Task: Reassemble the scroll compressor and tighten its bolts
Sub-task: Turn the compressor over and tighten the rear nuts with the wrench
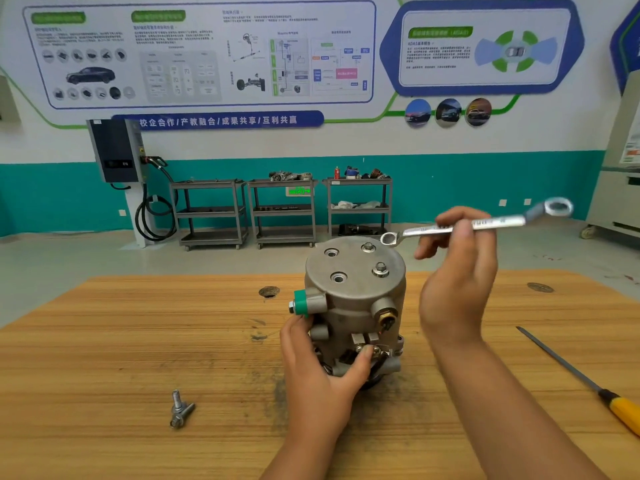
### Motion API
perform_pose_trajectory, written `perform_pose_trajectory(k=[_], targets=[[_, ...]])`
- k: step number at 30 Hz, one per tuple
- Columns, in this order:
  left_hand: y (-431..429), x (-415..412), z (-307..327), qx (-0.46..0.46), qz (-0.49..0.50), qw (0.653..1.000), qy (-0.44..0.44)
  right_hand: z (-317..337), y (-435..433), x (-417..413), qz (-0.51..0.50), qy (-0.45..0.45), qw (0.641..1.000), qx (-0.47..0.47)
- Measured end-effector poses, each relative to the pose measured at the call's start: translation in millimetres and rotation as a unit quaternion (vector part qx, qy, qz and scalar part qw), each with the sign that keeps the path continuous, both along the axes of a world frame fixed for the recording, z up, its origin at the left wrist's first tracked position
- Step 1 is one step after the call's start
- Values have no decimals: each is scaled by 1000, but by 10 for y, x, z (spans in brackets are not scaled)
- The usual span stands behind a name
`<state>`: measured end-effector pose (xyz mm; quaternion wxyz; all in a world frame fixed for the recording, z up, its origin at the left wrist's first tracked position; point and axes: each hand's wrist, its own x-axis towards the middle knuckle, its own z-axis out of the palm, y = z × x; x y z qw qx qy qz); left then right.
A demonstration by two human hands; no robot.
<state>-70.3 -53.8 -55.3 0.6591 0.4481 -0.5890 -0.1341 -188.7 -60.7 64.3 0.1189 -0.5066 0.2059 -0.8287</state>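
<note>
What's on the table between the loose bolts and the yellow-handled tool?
The compressor stands there, gripped low by the left hand; the head view shows it.

We found the lower front of the compressor (353,268) hidden behind the left grip (322,372), and the mid-shank of the wrench (498,222) covered by the right grip (453,282). The yellow-handled tool (620,412) was cut off at the right edge. The poster text (173,34) and the cart contents (291,175) were too small to identify.
</note>
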Motion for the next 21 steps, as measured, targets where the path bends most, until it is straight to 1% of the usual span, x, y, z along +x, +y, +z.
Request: perform_pose_trajectory(k=[3, 5, 6, 10, 15, 18, 21], targets=[[6, 0, -8, 7, -4, 1000, -4, 122, -186, -182, 125, -8, 985, 114], [4, -2, -5, 5, -3, 1000, -6, 72, -331, -240, 204, -17, 965, 165], [0, -3, -2, 2, -2, 1000, -7, 41, -382, -246, 223, -18, 957, 183], [-3, -7, -18, 6, -6, 1000, -5, -2, -462, -259, 251, -27, 947, 196], [-5, -4, -16, 14, -1, 1000, -1, 19, -512, -321, 271, 21, 939, 213], [-11, -5, -17, 9, 2, 1000, -3, 9, -512, -341, 292, 8, 933, 209], [-15, 2, -19, 8, 6, 1000, -4, 29, -490, -326, 295, 6, 935, 195]])
